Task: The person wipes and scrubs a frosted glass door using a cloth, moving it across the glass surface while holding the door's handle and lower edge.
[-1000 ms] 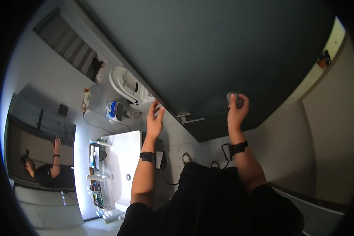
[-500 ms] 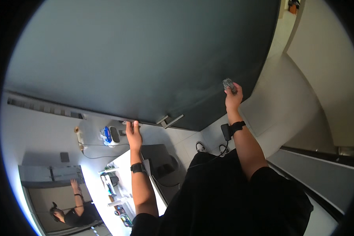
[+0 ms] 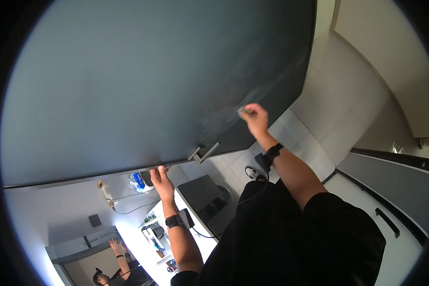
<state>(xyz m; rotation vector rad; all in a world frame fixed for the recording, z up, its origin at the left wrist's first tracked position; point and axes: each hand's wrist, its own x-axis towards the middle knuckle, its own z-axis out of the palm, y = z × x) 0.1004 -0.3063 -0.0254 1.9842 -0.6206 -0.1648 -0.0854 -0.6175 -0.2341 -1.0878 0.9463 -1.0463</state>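
Note:
A large dark grey door [image 3: 128, 95] fills the upper part of the view. Faint smears or streaks mark its surface near my right hand [image 3: 256, 119]. That hand is closed around a crumpled grey wad [image 3: 242, 111], held against or very close to the panel; whether it is a cloth or a scouring pad I cannot make out. My left hand [image 3: 162, 183] grips the door's edge, its fingertips at the rim to the left of the metal lever handle [image 3: 204, 153]. Both wrists wear dark bands with small boxes and a cable.
Below the door stands a white counter [image 3: 181, 200] with a dark top part and several small items. A hair-dryer-like tool [image 3: 105, 190] and a blue-and-white pack [image 3: 138, 182] are at the wall. A mirror [image 3: 88, 264] reflects me. Pale floor tiles [image 3: 336, 102] lie at the right.
My right hand has moved left across the panel with the grey wad. The door's edge has swung lower at the left, with my left hand still on it.

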